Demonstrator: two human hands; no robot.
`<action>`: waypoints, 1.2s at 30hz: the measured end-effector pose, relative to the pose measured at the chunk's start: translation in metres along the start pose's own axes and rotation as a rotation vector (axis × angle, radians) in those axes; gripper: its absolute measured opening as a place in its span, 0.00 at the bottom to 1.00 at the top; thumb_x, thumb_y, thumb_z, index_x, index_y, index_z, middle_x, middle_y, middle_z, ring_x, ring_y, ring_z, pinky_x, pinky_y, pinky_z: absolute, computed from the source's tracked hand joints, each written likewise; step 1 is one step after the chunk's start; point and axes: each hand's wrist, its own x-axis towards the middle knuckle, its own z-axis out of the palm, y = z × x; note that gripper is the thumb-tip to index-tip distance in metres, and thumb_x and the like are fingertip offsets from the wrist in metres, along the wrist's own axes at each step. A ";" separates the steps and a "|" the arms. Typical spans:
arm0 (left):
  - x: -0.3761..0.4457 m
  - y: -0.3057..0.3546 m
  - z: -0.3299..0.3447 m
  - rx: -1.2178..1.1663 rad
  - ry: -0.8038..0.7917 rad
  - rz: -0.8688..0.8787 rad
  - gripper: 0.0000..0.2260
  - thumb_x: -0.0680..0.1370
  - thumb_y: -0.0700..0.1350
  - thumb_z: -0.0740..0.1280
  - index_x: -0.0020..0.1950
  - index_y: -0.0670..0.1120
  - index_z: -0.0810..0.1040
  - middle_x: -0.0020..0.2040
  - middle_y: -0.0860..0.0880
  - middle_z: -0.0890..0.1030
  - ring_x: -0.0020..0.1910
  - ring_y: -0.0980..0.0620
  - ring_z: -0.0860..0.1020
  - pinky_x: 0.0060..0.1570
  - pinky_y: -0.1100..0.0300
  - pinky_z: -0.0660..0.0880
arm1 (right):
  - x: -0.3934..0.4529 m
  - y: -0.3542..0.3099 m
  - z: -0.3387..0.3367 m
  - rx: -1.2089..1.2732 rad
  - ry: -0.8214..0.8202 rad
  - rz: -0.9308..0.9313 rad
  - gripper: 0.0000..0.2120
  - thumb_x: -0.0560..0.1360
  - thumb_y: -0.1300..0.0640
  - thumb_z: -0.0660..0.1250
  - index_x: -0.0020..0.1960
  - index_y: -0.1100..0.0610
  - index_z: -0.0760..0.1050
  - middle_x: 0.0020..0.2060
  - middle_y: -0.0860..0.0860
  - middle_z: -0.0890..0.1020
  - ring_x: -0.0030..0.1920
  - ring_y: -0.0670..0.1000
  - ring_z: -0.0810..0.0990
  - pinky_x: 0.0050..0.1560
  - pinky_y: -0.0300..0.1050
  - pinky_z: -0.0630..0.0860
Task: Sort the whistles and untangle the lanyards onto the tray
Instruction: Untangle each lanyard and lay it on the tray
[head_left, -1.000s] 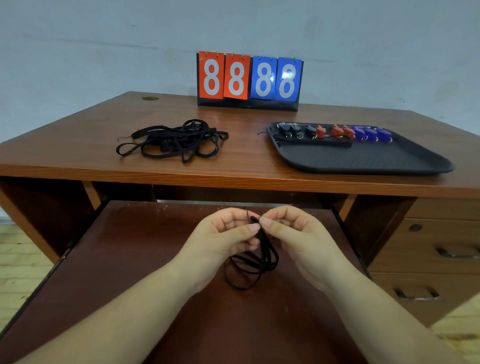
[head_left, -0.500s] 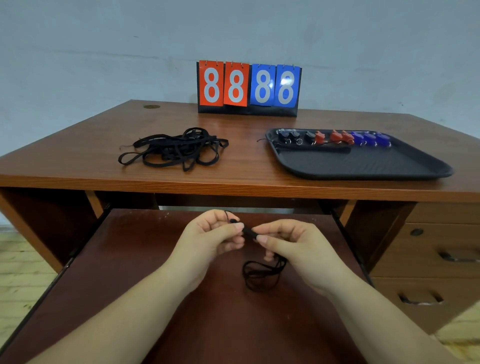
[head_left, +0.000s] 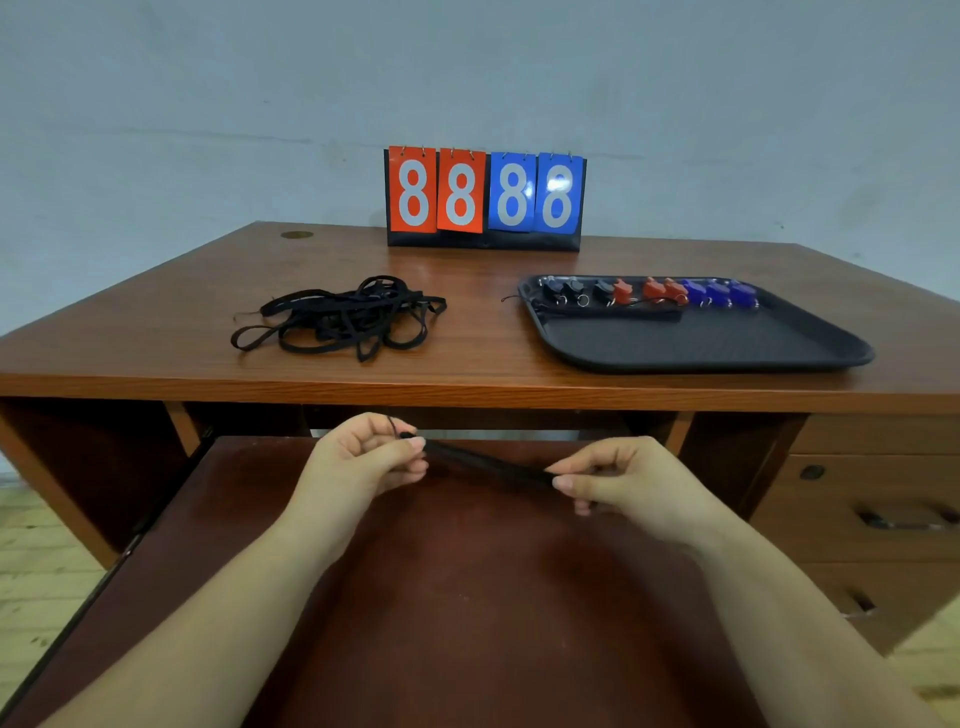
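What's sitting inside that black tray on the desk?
Along the far edge of the tray runs a row of whistles: black, then red, then blue. A folded black lanyard lies just in front of them. The nearer part of the tray holds nothing visible.

You have one view only, from the camera on your head, so no second view overlaps it. It faces forward and slightly down across the desk (head_left: 156, 358) toward the wall, with the flip scoreboard (head_left: 485, 200) at the far edge near centre. Nearest the lens are your forearms over the pull-out shelf (head_left: 467, 597) (they fill the lower third). The wide lens bows the desk's edges, and the drawers (head_left: 878, 514) sit at right.
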 end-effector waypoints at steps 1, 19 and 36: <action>0.001 0.001 -0.002 -0.011 0.020 0.001 0.04 0.74 0.34 0.67 0.42 0.42 0.78 0.31 0.48 0.81 0.33 0.53 0.81 0.35 0.64 0.79 | 0.001 0.000 -0.003 0.038 0.018 0.006 0.05 0.70 0.65 0.72 0.43 0.58 0.83 0.29 0.48 0.81 0.30 0.42 0.79 0.35 0.33 0.76; 0.004 0.019 -0.002 -0.175 0.123 -0.010 0.03 0.73 0.34 0.68 0.42 0.42 0.78 0.33 0.48 0.83 0.37 0.52 0.83 0.37 0.62 0.80 | 0.001 -0.015 -0.022 0.343 0.259 -0.060 0.06 0.70 0.68 0.69 0.45 0.61 0.81 0.36 0.56 0.85 0.39 0.50 0.85 0.40 0.37 0.81; 0.086 0.074 0.083 0.138 0.005 0.098 0.04 0.73 0.36 0.71 0.46 0.39 0.80 0.40 0.41 0.83 0.37 0.53 0.83 0.38 0.65 0.80 | 0.059 -0.065 -0.135 -0.192 0.434 -0.163 0.04 0.70 0.65 0.71 0.43 0.58 0.79 0.38 0.53 0.84 0.36 0.44 0.84 0.33 0.29 0.77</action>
